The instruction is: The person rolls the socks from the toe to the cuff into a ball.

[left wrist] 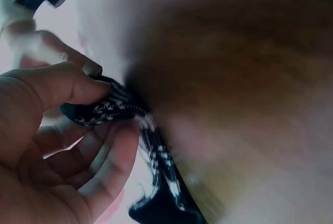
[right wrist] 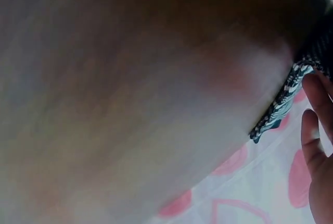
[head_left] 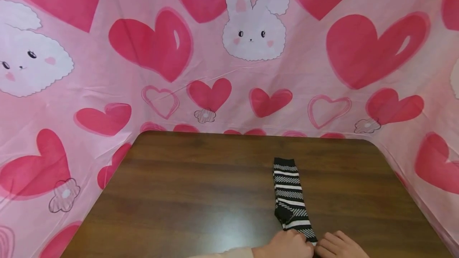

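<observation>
A black sock [head_left: 289, 186] with white and grey stripes lies lengthwise on the wooden table, its cuff pointing away and its toe end toward me. My left hand [head_left: 289, 245] pinches the sock near the toe; in the left wrist view its thumb and fingers [left wrist: 73, 83] grip the dark knit fabric [left wrist: 117, 104]. Close on the right, my right hand [head_left: 338, 245] holds the tip of the toe with bent fingers. At the edge of the right wrist view, the right hand's fingers [right wrist: 318, 99] touch the sock [right wrist: 281, 101]. The toe itself is mostly hidden by the hands.
The brown wooden table [head_left: 186, 186] has rounded far corners and a glossy reflection near its middle. Pink cloth [head_left: 201, 63] printed with hearts and rabbits hangs behind it and along both sides.
</observation>
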A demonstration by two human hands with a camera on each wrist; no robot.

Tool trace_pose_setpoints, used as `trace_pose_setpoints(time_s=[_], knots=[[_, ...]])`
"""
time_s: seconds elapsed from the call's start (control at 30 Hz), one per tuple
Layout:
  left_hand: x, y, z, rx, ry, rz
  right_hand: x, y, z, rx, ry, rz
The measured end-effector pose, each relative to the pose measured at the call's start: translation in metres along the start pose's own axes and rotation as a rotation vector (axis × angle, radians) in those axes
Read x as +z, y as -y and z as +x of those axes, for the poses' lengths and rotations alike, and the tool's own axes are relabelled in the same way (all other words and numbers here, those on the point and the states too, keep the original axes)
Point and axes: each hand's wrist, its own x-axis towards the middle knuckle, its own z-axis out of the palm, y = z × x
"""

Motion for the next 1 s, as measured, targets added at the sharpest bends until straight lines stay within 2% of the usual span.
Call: trace_pose_setpoints(time_s=[0.1,0.17,0.27,0.33,0.4,0.53,0.6,0.67,0.77,0.87,1.0], knots=[[-0.007,0.008,0.0,-0.075,0.056,-0.148,-0.002,-0.001,0.0,0.101,-0.019,0.077],[-0.011,0.014,-0.002,-0.133,0.083,-0.289,-0.004,0.0,0.0,0.185,-0.022,0.13],[-0.014,0.022,-0.007,-0.184,0.049,-0.453,-0.008,-0.001,0.001,0.306,0.028,0.213],[-0.013,0.025,-0.011,-0.186,-0.005,-0.482,-0.011,-0.004,0.004,0.393,0.116,0.291],[-0.011,0.027,-0.012,-0.182,-0.065,-0.463,-0.013,-0.006,0.008,0.479,0.203,0.35],[-0.007,0.025,-0.012,-0.098,-0.218,-0.28,-0.015,-0.008,0.015,0.618,0.361,0.395],[-0.005,0.024,-0.012,-0.025,-0.289,-0.131,-0.013,-0.008,0.017,0.609,0.361,0.356],[-0.005,0.024,-0.012,0.037,-0.303,-0.043,-0.009,-0.007,0.018,0.555,0.315,0.298],[-0.006,0.023,-0.012,0.088,-0.232,0.009,-0.003,-0.006,0.019,0.403,0.172,0.168],[-0.006,0.022,-0.011,0.097,-0.134,0.007,0.001,-0.006,0.02,0.261,0.051,0.06],[-0.007,0.02,-0.01,0.109,-0.018,0.016,0.0,-0.009,0.018,0.117,-0.01,-0.002]])
